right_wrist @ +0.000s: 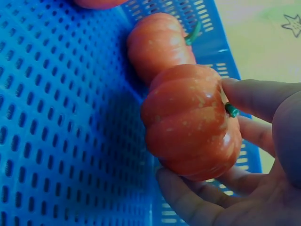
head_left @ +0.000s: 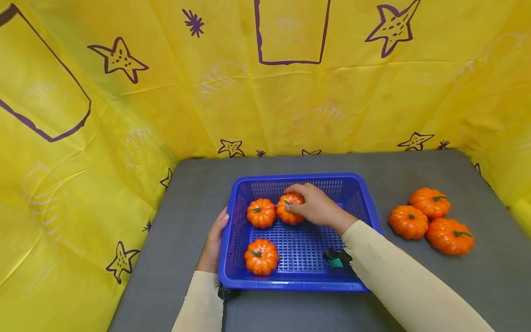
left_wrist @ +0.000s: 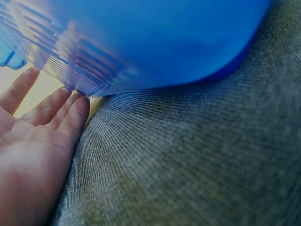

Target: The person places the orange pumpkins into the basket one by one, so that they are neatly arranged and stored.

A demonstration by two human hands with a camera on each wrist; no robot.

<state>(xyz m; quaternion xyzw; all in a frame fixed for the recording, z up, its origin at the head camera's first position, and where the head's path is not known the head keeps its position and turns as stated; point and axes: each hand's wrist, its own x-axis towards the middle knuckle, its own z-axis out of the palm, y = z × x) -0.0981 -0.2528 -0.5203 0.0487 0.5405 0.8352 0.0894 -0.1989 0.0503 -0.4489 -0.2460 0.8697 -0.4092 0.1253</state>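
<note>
A blue plastic basket (head_left: 290, 282) with slotted walls stands on the grey table. My right hand (head_left: 317, 205) reaches inside it and grips a small orange pumpkin (right_wrist: 188, 122), thumb on one side and fingers around the other. Right beside that one is a second pumpkin (head_left: 261, 213), near the basket's back left. A third pumpkin (head_left: 262, 257) sits at the front left of the basket. Against the outside of the left wall rests my left hand (head_left: 214, 242); in the left wrist view its fingers (left_wrist: 70, 113) look extended, with fingertips touching the slotted side.
Three more pumpkins lie grouped on the table right of the basket: a back one (head_left: 429, 203), a left one (head_left: 408, 222) and a front one (head_left: 450, 236). Yellow cloth (head_left: 282, 106) with purple drawings hangs behind the grey table (head_left: 199, 184) and along its sides.
</note>
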